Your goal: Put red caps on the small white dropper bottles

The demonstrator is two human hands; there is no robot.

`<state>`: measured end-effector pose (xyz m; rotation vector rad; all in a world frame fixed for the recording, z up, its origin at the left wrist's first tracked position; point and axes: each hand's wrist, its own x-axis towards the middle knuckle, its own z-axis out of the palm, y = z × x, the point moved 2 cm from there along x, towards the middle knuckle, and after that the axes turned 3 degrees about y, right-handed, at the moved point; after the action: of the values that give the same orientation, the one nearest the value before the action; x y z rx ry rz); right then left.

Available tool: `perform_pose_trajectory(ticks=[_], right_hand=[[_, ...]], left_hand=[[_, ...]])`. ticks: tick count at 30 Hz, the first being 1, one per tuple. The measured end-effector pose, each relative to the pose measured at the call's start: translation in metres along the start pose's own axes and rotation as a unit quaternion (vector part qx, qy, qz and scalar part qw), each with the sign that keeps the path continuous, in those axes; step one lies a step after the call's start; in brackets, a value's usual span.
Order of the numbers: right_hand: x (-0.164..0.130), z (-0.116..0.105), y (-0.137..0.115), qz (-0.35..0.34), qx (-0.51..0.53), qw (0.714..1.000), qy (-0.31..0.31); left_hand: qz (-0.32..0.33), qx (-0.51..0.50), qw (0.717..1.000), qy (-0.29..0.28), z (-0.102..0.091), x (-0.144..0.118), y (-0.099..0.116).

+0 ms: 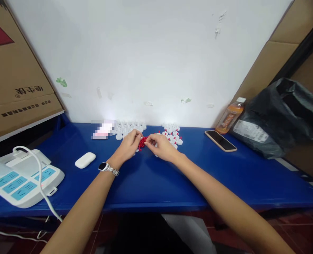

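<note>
Two hands: both are brought together at the middle of the blue table (151,183), seen from the head view only.
Left hand (128,144): fingers are curled down onto the heap of small red pieces (142,142); whether a piece is pinched cannot be told.
Right hand (161,145): fingertips are pinched together at the heap's right edge, apparently on one small piece; the piece itself is hidden.
Red pieces: tiny, bright red, bead-like, piled loosely between the two hands, near the wall.
White caps (130,127): small, round, laid in rows just behind the hands; a second cluster (172,133) at right is seen with red centres.
Handling advice: one red piece is best picked by the fingertips alone, with the heap steadied so nothing is scattered.
Nearby: phone (220,140), bottle (229,118), white case (85,159).
</note>
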<state>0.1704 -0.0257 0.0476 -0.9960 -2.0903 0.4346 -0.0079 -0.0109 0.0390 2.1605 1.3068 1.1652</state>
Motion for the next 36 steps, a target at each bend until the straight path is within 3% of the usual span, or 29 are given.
perform_pose_trajectory(ticks=[6, 13, 18, 22, 29, 33, 36], right_hand=[[-0.005, 0.005, -0.005, -0.045, -0.158, 0.986, -0.035], [-0.009, 0.002, 0.000, -0.026, -0.245, 0.968, -0.053], [-0.007, 0.002, 0.008, -0.010, -0.263, 0.963, -0.052], [-0.007, 0.004, 0.012, -0.010, -0.262, 0.963, -0.062], [-0.007, 0.002, 0.014, -0.002, -0.199, 0.979, -0.049], [-0.001, -0.006, 0.013, 0.025, -0.008, 0.999, -0.024], [0.001, -0.011, 0.008, 0.037, 0.106, 0.994, 0.000]], left_hand=[[0.020, 0.060, 0.998, 0.010, 0.021, 0.000, -0.002], [0.005, 0.014, 0.999, 0.038, -0.003, 0.001, -0.006], [0.071, 0.067, 0.993, -0.074, -0.007, -0.003, -0.009], [0.071, 0.113, 0.984, -0.121, -0.003, -0.004, -0.013], [0.041, 0.065, 0.987, -0.140, -0.005, -0.002, -0.005], [-0.027, -0.045, 0.989, -0.139, -0.010, -0.002, 0.002], [-0.051, -0.086, 0.985, -0.143, -0.012, -0.003, 0.008]])
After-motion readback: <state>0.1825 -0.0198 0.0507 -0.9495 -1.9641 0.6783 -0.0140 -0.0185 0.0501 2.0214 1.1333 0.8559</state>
